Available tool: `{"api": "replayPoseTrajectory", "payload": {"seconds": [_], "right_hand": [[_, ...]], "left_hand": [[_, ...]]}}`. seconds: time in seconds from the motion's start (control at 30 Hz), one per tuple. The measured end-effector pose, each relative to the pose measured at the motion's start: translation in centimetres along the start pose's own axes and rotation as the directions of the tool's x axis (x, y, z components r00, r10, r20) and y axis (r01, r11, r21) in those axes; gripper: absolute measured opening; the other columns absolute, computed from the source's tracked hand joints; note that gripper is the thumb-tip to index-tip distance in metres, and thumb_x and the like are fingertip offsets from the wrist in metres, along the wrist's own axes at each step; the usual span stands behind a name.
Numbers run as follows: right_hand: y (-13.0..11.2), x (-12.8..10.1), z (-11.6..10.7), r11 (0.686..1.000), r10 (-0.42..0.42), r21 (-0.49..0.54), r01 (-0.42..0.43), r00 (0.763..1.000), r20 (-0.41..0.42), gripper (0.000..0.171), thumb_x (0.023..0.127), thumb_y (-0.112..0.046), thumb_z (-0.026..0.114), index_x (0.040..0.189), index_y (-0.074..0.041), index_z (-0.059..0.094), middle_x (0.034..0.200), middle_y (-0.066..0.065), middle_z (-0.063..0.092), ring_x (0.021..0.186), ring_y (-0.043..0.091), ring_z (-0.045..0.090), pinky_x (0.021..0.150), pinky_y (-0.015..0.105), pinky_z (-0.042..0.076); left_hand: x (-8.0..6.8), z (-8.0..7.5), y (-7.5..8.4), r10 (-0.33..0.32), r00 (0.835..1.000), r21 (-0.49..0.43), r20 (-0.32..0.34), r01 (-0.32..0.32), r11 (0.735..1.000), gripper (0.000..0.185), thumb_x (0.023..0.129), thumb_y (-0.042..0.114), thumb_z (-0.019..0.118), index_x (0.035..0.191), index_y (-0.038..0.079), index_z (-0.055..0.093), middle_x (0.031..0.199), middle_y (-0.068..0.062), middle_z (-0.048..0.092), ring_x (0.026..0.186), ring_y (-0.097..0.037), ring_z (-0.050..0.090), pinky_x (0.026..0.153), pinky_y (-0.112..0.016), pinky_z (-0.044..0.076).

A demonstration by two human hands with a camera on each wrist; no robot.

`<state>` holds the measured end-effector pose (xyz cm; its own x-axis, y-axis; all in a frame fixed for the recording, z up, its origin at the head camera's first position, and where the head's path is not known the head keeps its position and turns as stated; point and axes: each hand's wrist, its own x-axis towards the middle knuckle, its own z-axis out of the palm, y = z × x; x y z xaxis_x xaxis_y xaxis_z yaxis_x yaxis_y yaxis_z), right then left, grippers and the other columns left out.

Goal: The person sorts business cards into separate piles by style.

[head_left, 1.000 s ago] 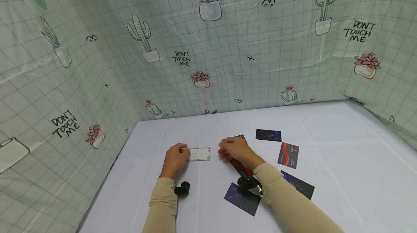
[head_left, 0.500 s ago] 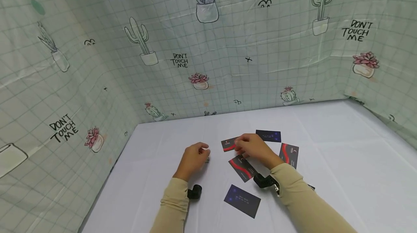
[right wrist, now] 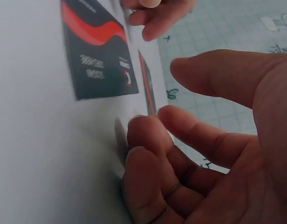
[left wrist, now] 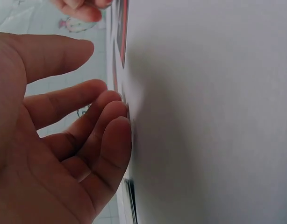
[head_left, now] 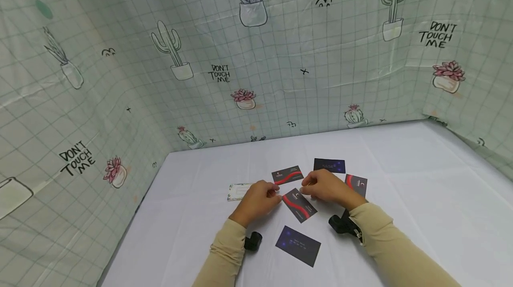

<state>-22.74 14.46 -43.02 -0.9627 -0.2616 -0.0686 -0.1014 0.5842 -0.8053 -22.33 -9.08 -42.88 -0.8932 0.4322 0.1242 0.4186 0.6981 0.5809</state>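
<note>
A dark business card with a red wave (head_left: pixel 299 205) lies tilted on the table between my two hands. My left hand (head_left: pixel 258 200) is at its left, thumb and fingers apart with nothing between them; the left wrist view shows the fingertips (left wrist: pixel 116 140) low at the white surface. On the card's other side is my right hand (head_left: pixel 328 187), its fingers loosely bent and holding nothing, as the right wrist view shows. Just beyond the hands lies a second red-wave card (head_left: pixel 287 174). Partly covered by my left hand is a white card with a floral border (head_left: pixel 238 192).
Dark blue cards lie at the near middle (head_left: pixel 298 246) and at the back (head_left: pixel 329 165). Another red-wave card (head_left: pixel 356 184) is at the right, partly behind my right arm. A patterned cloth (head_left: pixel 272 77) hangs beyond the white table (head_left: pixel 192 215).
Both hands have moved right. The left hand has left the floral card and come beside the middle red-wave card. The right hand has uncovered two red-wave cards, which now lie apart.
</note>
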Motion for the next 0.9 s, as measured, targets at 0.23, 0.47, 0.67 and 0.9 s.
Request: {"api": "replayPoseTrajectory", "payload": {"seconds": [0.23, 0.47, 0.67, 0.9], "right_hand": [[0.1, -0.7, 0.0, 0.99, -0.077, -0.117, 0.08, 0.997, 0.028, 0.025, 0.08, -0.027, 0.081, 0.09, -0.008, 0.068, 0.082, -0.001, 0.061, 0.074, 0.016, 0.053, 0.066, 0.032, 0.045], [0.2, -1.5, 0.5, 0.968, -0.117, -0.219, 0.122, 0.992, 0.035, 0.03, 0.077, -0.03, 0.084, 0.084, -0.009, 0.063, 0.076, -0.002, 0.056, 0.072, 0.015, 0.051, 0.065, 0.032, 0.044], [0.2, -2.2, 0.5, 0.948, -0.105, -0.297, 0.116, 0.993, 0.051, 0.038, 0.074, -0.037, 0.087, 0.081, -0.009, 0.062, 0.075, -0.002, 0.056, 0.07, 0.015, 0.05, 0.064, 0.032, 0.043], [-0.2, -2.4, 0.5, 0.925, -0.125, -0.353, 0.142, 0.99, 0.073, 0.043, 0.068, -0.037, 0.091, 0.081, -0.01, 0.059, 0.083, 0.002, 0.051, 0.071, 0.018, 0.049, 0.066, 0.034, 0.042]], "left_hand": [[0.1, 0.3, 0.2, 0.038, 0.999, 0.038, 0.026, -0.039, 0.999, 0.027, 0.087, 0.015, 0.074, 0.108, -0.002, 0.075, 0.083, -0.002, 0.056, 0.076, -0.01, 0.048, 0.069, -0.026, 0.043], [0.1, 0.9, 0.4, 0.058, 0.997, 0.087, 0.043, -0.062, 0.994, 0.031, 0.088, 0.017, 0.074, 0.113, -0.001, 0.075, 0.08, 0.0, 0.049, 0.072, -0.011, 0.041, 0.064, -0.026, 0.037], [0.1, 1.1, 0.5, 0.041, 0.998, 0.094, 0.046, -0.046, 0.995, 0.031, 0.091, 0.018, 0.071, 0.116, 0.001, 0.074, 0.079, 0.001, 0.045, 0.071, -0.011, 0.04, 0.063, -0.026, 0.034], [0.2, 0.6, 0.9, 0.021, 0.998, 0.094, 0.054, -0.026, 0.995, 0.028, 0.093, 0.019, 0.067, 0.115, 0.005, 0.076, 0.082, 0.0, 0.05, 0.073, -0.013, 0.043, 0.064, -0.027, 0.036]]}}
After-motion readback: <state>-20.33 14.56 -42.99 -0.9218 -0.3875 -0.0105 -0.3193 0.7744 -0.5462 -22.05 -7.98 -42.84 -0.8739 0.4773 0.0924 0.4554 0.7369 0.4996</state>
